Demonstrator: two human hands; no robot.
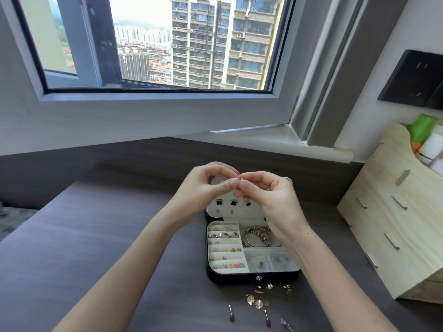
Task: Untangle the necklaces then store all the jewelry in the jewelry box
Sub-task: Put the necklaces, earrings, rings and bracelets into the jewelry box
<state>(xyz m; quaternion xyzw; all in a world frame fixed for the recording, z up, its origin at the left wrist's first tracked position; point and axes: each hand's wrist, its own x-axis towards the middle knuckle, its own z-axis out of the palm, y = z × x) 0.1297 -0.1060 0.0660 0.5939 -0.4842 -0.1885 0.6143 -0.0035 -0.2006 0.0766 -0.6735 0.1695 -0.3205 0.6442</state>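
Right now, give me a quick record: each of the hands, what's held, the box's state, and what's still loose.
left hand: pinches a small gold piece above the box
right hand: pinches the same piece
jewelry box: open; rings and bangles sit in its compartments
loose earrings: on the desk in front of the box, not yet stored

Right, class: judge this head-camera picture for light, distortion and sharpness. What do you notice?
Head view: daylight through the window blows out the sky; the wide lens bends the window frame; the small piece pinched between left hand and right hand is too soft to identify.
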